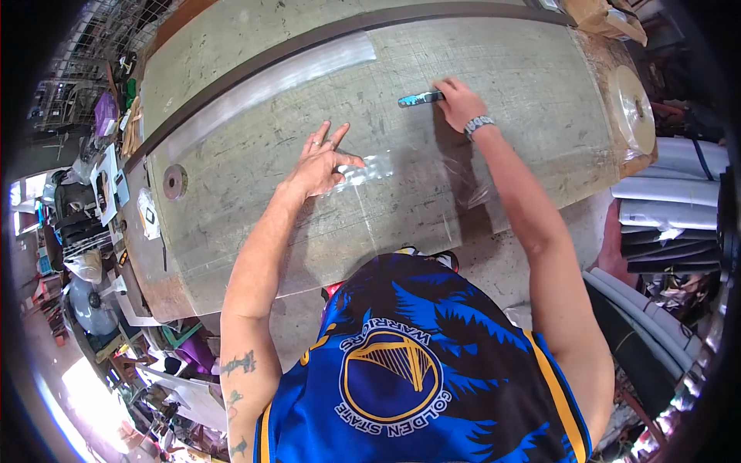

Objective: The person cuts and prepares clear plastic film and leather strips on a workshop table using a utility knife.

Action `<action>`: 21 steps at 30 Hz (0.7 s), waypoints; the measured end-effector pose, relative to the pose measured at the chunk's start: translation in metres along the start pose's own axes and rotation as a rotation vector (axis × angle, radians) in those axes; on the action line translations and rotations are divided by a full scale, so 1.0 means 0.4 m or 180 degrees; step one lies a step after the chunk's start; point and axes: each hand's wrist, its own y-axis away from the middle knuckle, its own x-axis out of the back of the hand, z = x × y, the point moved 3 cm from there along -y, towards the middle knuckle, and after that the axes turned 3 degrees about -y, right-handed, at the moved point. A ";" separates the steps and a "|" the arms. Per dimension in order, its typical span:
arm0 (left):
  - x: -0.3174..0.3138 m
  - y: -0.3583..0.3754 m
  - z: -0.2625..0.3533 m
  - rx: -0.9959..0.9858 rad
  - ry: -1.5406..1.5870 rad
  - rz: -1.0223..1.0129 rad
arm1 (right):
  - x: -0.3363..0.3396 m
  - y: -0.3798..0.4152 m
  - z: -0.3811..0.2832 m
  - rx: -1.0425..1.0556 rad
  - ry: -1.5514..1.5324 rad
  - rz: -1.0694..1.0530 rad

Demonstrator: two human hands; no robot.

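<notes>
My left hand [320,163] lies flat with fingers spread on a clear plastic sheet [401,193] spread over the worn grey worktable [478,69]. My right hand [459,103], with a metal watch on the wrist, grips a utility knife [421,98] whose blade end points left and rests on the sheet further up the table. The sheet is transparent, so its edges are hard to make out.
A long clear strip [270,81] lies along the table's far left edge. A round metal disc [174,182] sits at the left corner. A large roll [634,108] stands at the right end, with rolled materials [671,193] stacked beyond. Cluttered shelves fill the left side.
</notes>
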 end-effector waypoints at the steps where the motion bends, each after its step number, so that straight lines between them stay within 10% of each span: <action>1: 0.002 0.000 -0.001 0.0007 0.0033 -0.0008 | 0.006 0.004 0.017 -0.0021 0.0147 -0.0112; 8: -0.008 0.000 -0.006 -0.0012 0.0043 -0.0025 | 0.009 -0.001 0.055 -0.0365 0.0319 -0.0931; 14: -0.038 -0.011 -0.034 -0.0064 0.0002 -0.0023 | -0.016 0.078 0.073 -0.1081 -0.2434 0.0093; 19: -0.029 -0.014 -0.028 0.0002 -0.0010 -0.0058 | 0.006 0.127 0.092 -0.0550 -0.0756 0.0853; 21: -0.027 -0.018 -0.027 -0.0014 -0.0082 -0.0093 | 0.015 0.149 0.103 -0.1481 -0.0322 0.0285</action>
